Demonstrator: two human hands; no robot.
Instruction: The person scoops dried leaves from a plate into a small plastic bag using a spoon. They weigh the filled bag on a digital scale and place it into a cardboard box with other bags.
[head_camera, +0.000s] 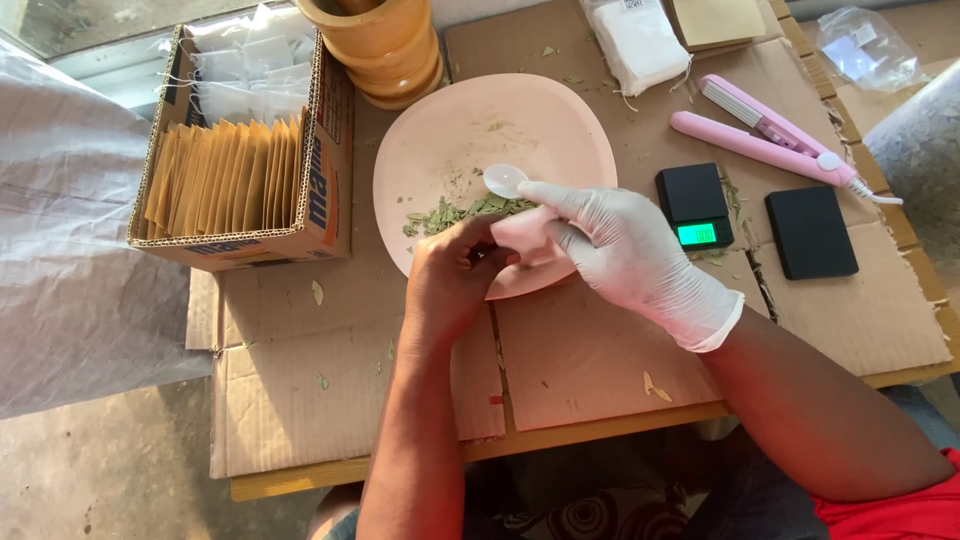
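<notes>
Both my hands meet over the near rim of the round pale pink plate (470, 125), and a spill looks like the likeliest slip. My bare left hand (450, 275) is curled, fingertips pinching the small pink pouch (522, 232) that my white-gloved right hand (625, 250) also grips, along with the white plastic spoon (503, 180), its bowl reaching toward the crushed green dried leaves (455, 212) on the plate. If the pouch mouth closes or the spoon tips, leaves would scatter onto the cardboard-covered worktop (600, 350). A careless right elbow could knock the small black digital scale (695, 205) just beside the glove. My forearms converge from the near edge, wrists bent inward.
</notes>
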